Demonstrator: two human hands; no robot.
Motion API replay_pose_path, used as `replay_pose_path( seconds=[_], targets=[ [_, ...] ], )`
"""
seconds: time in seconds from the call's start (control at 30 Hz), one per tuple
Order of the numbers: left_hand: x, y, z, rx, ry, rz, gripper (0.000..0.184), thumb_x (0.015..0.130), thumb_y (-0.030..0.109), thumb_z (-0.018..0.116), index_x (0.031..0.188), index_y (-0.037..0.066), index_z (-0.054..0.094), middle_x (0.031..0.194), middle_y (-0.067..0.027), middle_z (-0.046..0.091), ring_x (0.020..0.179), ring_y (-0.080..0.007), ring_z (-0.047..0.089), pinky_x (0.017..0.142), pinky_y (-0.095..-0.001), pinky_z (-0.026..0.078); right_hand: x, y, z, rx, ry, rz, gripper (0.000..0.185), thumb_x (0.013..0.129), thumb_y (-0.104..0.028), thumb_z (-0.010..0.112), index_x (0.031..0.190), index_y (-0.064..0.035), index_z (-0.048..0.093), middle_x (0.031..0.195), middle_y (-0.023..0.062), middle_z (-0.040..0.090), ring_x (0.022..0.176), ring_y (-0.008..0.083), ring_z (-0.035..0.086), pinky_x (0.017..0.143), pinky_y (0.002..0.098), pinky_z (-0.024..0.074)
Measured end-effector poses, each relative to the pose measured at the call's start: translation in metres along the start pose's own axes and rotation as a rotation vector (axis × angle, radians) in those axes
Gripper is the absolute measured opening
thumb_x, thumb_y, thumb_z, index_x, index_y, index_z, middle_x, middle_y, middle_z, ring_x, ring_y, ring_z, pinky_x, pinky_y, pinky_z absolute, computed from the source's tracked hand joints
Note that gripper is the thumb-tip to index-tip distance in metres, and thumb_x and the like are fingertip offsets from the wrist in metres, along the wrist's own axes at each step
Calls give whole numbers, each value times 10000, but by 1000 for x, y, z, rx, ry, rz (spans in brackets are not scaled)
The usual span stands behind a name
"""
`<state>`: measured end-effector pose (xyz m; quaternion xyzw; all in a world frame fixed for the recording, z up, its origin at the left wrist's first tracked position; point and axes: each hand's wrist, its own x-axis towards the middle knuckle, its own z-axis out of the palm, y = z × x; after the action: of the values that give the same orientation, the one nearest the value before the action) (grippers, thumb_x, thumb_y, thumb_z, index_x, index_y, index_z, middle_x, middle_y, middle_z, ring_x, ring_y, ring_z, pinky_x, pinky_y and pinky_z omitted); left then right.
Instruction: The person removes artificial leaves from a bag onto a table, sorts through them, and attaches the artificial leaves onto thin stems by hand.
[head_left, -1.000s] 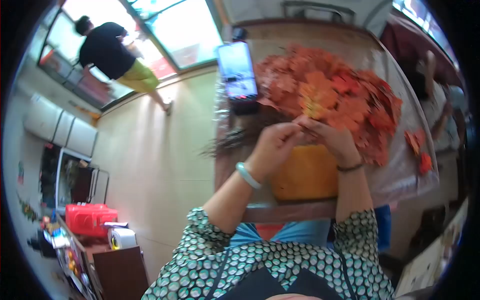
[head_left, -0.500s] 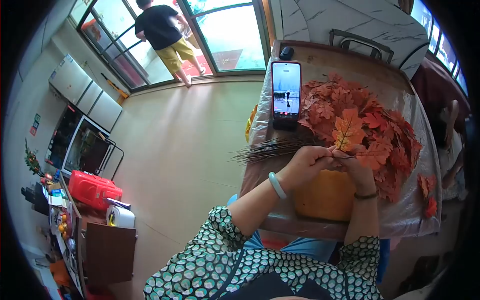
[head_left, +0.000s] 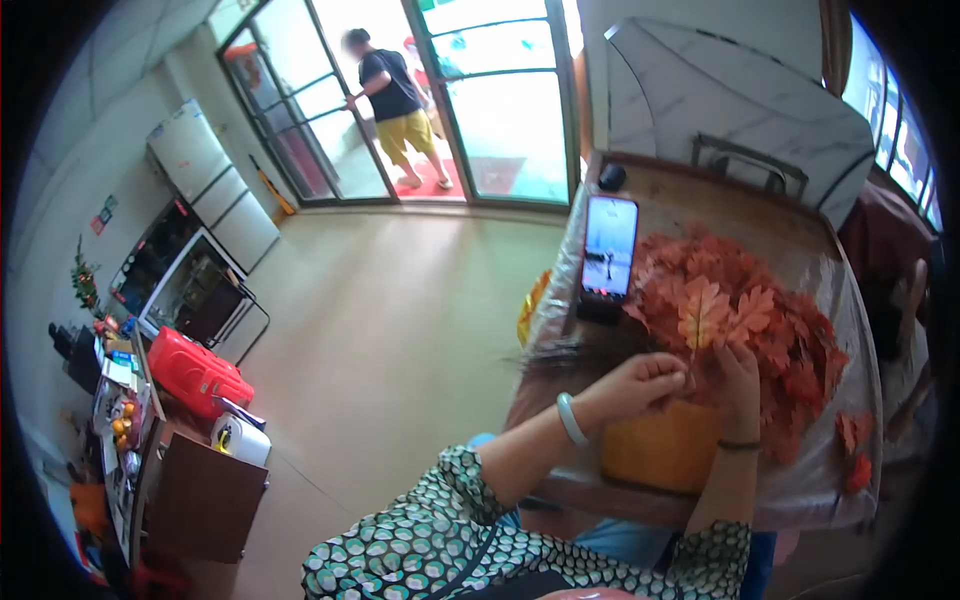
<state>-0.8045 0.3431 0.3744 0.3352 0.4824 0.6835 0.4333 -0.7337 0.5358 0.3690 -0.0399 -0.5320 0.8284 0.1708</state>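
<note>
My left hand (head_left: 645, 385), with a pale bangle at the wrist, is closed in a pinch around the thin stem of an orange-yellow leaf (head_left: 703, 314). Just to its right, my right hand (head_left: 735, 378) has its fingers pressed together at an orange leaf (head_left: 750, 316) beside the first one. Behind both hands lies a large heap of red-orange leaves (head_left: 790, 350). A yellow-orange block (head_left: 660, 447) rests below my hands. To the left of my left hand is a blurred bundle of dark thin stems (head_left: 575, 357).
A lit phone (head_left: 609, 250) stands upright on the plastic-covered table (head_left: 850, 510), near a small black object (head_left: 612, 178). Loose leaves (head_left: 854, 432) lie at the right. A person (head_left: 395, 105) is at the sliding door. A red case (head_left: 197, 373) stands at the left.
My head view has shifted, so the table appears lower and farther right. My hands have moved slightly apart. The person at the door has turned and has an arm out to the door frame.
</note>
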Motion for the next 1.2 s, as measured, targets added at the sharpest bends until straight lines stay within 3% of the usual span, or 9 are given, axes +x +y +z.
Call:
replay_pose_path(
  seconds=[0.2, 1.2],
  targets=[
    [11, -21, -2, -116, 55, 38, 151, 979, 158, 512, 1089, 77, 575, 718, 43, 550, 589, -28, 492, 530, -181, 385, 4, 11, -12, -18, 52, -47, 134, 948, -135, 567, 916, -15, 618, 805, 71, 660, 706, 146, 633, 641, 272, 521],
    [17, -30, -10, -32, 129, -12, 125, 976, 159, 511, 1032, 56, 556, 691, 13, 562, 564, -45, 529, 491, -182, 423, 9, 20, -24, -88, 112, -5, 126, 936, -151, 599, 948, -31, 635, 830, 44, 667, 724, 112, 634, 643, 233, 526]
  ],
)
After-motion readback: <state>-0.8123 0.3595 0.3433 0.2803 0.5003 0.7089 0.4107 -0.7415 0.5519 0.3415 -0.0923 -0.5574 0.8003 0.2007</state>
